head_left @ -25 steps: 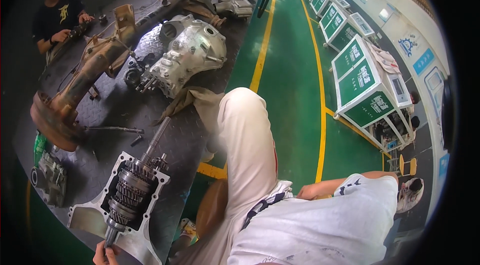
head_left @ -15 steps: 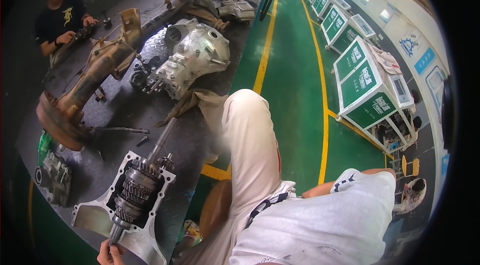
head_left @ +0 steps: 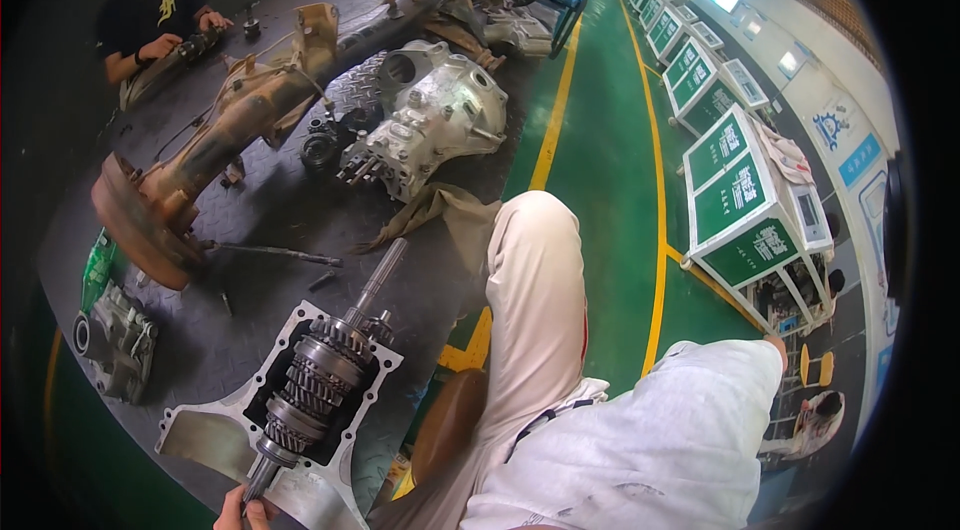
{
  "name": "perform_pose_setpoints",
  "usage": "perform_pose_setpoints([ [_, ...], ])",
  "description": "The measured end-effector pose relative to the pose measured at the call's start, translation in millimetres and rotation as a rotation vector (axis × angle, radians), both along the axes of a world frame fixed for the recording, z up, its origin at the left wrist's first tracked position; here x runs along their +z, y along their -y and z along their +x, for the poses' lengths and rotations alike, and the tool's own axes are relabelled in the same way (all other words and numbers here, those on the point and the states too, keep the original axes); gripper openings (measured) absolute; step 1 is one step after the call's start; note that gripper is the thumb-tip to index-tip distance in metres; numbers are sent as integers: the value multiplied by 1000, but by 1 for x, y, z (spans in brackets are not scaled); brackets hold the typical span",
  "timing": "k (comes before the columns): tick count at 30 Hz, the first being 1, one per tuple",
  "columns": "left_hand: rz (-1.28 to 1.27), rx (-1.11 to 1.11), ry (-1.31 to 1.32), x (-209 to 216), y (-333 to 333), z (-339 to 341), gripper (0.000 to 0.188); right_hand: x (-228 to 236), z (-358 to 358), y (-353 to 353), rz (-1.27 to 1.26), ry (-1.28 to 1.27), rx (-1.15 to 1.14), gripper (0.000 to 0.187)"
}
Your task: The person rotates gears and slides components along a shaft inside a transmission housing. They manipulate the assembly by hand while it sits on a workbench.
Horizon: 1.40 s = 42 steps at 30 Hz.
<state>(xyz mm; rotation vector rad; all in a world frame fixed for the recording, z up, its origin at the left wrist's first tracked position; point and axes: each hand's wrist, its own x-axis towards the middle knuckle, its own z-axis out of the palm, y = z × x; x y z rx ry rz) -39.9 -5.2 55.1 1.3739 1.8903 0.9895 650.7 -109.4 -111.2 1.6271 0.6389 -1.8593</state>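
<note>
My left hand [head_left: 243,510] comes in at the lower edge, its fingers closed round the near splined end of a gear shaft [head_left: 318,380]. Several toothed gears sit along this shaft, which lies in an open silver gearbox housing half [head_left: 352,445]. Its far splined end sticks out beyond the housing. My right hand is not visible; only a bit of skin shows beside the shirt sleeve at the right.
A rusty axle [head_left: 225,130] spans the dark workbench [head_left: 215,345]. Near it stand a silver gearbox case [head_left: 440,115], a brown cloth [head_left: 450,215], a steel rod [head_left: 275,253] and a smaller casting [head_left: 118,345]. Across the bench, a person [head_left: 165,20] handles a part. Green-panelled carts [head_left: 735,200] line the aisle.
The view has shifted, so the bench and its parts appear farther right. My left hand keeps its hold on the shaft end. The skin of my right arm has mostly gone behind the shirt.
</note>
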Motion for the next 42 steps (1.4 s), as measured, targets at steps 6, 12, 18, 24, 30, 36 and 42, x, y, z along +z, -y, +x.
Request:
perform_pose_setpoints([
  [6, -1, -26, -36, 4, -1, 2, 19, 8, 8, -3, -35, -13, 3, 45],
  [12, -96, 7, -46, 11, 2, 2, 18, 4, 22, -10, -109, -82, 27, 46],
  [18, 54, 39, 7, -7, -4, 0, 20, 49, 31, -112, -135, -255, 60, 47],
  [24, 66, 57, 39, -11, -7, 7, 16, 73, 34, -214, -292, -119, 330, 48],
  [30, 132, 13, 175, -23, 4, -6, 20, 204, -81, -309, 108, -241, 680, 35],
  [36, 346, 11, -153, -8, -12, 4, 25, 267, -218, -363, 1832, -468, 704, 35],
  [42, 466, 12, -243, -18, -13, 4, 35, 190, -331, -459, 1134, -618, 1337, 36],
])
